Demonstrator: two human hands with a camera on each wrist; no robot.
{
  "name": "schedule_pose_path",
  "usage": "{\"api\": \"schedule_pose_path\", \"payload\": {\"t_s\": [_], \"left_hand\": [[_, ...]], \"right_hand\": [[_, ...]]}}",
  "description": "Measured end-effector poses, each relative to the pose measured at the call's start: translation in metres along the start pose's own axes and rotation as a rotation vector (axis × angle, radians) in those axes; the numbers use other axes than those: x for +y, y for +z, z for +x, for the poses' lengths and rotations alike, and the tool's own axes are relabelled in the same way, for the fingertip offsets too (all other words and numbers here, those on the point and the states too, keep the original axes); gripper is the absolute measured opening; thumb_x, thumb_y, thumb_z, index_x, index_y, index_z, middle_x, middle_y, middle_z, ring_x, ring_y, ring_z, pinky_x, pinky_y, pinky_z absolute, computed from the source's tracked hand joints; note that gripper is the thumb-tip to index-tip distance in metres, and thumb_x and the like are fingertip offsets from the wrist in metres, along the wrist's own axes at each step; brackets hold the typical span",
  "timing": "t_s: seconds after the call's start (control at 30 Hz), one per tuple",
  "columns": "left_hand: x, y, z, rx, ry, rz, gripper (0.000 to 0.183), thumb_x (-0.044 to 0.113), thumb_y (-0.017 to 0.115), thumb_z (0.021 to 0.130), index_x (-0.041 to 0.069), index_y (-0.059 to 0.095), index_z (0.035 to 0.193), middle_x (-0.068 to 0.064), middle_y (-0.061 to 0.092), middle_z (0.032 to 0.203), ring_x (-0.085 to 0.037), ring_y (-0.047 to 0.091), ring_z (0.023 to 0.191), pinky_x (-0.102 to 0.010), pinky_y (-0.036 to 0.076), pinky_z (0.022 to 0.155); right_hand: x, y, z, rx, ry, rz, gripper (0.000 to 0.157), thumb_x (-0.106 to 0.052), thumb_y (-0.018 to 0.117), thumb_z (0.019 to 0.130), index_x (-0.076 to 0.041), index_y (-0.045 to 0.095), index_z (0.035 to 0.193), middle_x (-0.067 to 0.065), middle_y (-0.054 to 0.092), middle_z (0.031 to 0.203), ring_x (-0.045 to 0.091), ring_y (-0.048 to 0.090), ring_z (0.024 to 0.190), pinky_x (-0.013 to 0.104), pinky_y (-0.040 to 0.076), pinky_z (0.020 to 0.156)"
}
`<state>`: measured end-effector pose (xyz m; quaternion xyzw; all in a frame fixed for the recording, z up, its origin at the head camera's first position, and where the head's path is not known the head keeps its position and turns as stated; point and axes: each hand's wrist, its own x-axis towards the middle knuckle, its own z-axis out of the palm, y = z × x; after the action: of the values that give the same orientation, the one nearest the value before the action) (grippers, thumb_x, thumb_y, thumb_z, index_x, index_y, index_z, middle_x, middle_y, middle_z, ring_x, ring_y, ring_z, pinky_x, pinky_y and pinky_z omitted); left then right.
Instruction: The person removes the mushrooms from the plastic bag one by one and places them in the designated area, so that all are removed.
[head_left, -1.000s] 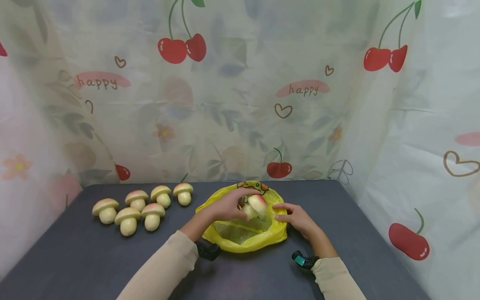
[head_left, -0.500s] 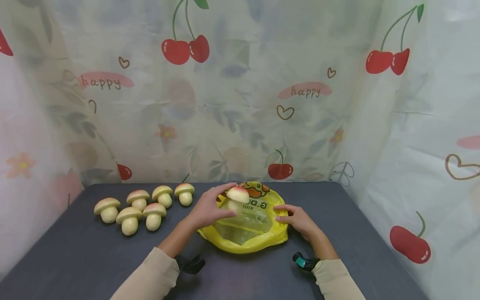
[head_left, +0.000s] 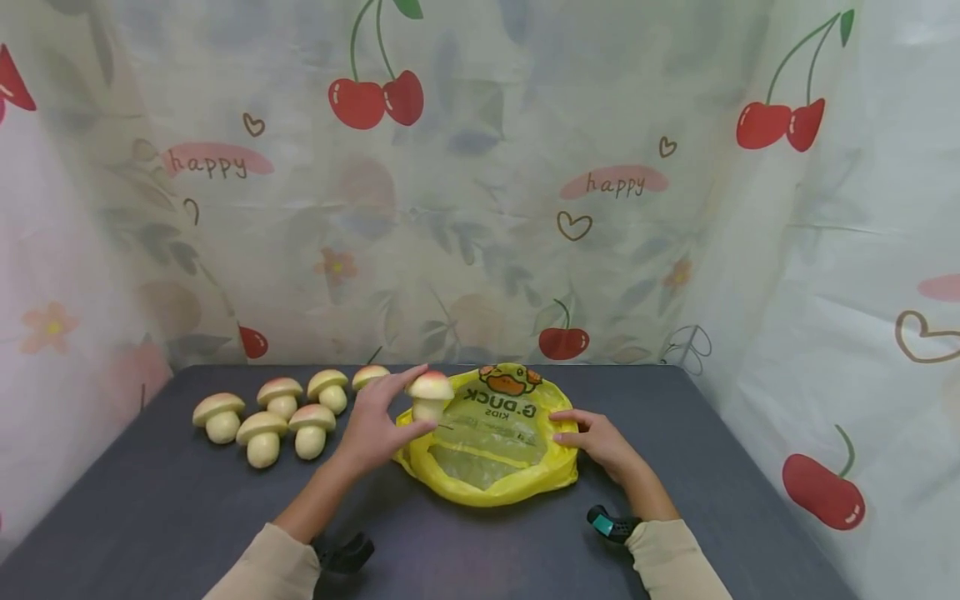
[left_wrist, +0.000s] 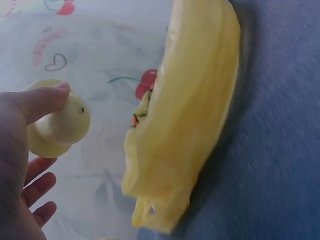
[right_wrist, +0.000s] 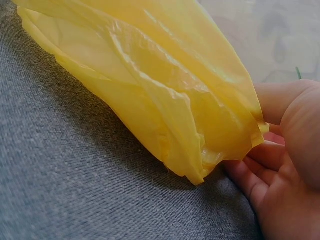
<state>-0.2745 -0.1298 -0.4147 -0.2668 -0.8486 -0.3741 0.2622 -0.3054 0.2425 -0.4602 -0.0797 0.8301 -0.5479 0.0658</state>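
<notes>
My left hand (head_left: 371, 429) pinches a mushroom with a pink-tinged cap (head_left: 430, 388) between thumb and fingers. It is held upright over the left rim of a yellow plastic bag (head_left: 486, 497). From below, the left wrist view shows the pale stem end of this mushroom (left_wrist: 70, 120), with the thumb lying across it. The bag is rolled open and has a duck print; nothing shows inside it. At the bag's right side my right hand (head_left: 602, 448) grips the rim. In the right wrist view the thumb and fingers of that hand (right_wrist: 290, 150) close around the bag's edge.
Several more mushrooms (head_left: 262, 437) stand grouped at the left on the dark table (head_left: 480, 558). One mushroom (head_left: 367, 376) at the back is partly hidden behind my left hand. A curtain with cherry prints (head_left: 465, 208) rises around the table's back and sides.
My left hand has carried the mushroom from over the middle of the bag leftward to its left rim. The right hand has stayed at the bag's right edge.
</notes>
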Motion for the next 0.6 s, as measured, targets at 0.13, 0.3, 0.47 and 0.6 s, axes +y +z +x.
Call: {"api": "schedule_pose_path", "payload": {"t_s": [0.13, 0.3, 0.47, 0.6], "left_hand": [[-0.007, -0.008, -0.008, 0.016, 0.004, 0.039, 0.077, 0.039, 0.084, 0.074, 0.024, 0.051, 0.142, -0.004, 0.06, 0.128, -0.029, 0.049, 0.11, -0.054, 0.034, 0.089], [-0.018, -0.017, -0.016, 0.034, 0.019, 0.102, 0.077, 0.038, 0.085, 0.072, 0.019, 0.054, 0.14, -0.007, 0.059, 0.131, -0.033, 0.05, 0.11, -0.056, 0.034, 0.089], [-0.029, -0.026, -0.025, 0.051, 0.039, 0.254, 0.08, 0.038, 0.088, 0.068, 0.018, 0.056, 0.138, -0.008, 0.061, 0.125, -0.033, 0.052, 0.102, -0.057, 0.035, 0.083], [-0.04, -0.031, -0.033, 0.027, 0.038, 0.391, 0.08, 0.041, 0.087, 0.068, 0.019, 0.055, 0.139, -0.01, 0.063, 0.118, -0.035, 0.051, 0.105, -0.059, 0.036, 0.084]], "right_hand": [[0.002, 0.0, 0.001, 0.0, -0.004, -0.004, 0.04, -0.017, 0.07, 0.091, -0.003, 0.063, 0.128, 0.016, 0.052, 0.137, 0.036, 0.041, 0.129, 0.051, 0.037, 0.103], [0.002, 0.0, 0.002, -0.006, -0.001, 0.0, 0.039, -0.015, 0.069, 0.092, -0.002, 0.063, 0.128, 0.017, 0.052, 0.137, 0.036, 0.042, 0.128, 0.049, 0.038, 0.102], [-0.009, 0.0, -0.003, -0.017, 0.005, 0.011, 0.037, -0.01, 0.067, 0.092, 0.002, 0.062, 0.128, 0.021, 0.051, 0.137, 0.039, 0.041, 0.128, 0.05, 0.038, 0.102], [-0.008, 0.0, -0.002, -0.008, 0.011, 0.011, 0.037, -0.01, 0.067, 0.092, 0.0, 0.063, 0.127, 0.019, 0.052, 0.137, 0.037, 0.041, 0.128, 0.05, 0.038, 0.102]]}}
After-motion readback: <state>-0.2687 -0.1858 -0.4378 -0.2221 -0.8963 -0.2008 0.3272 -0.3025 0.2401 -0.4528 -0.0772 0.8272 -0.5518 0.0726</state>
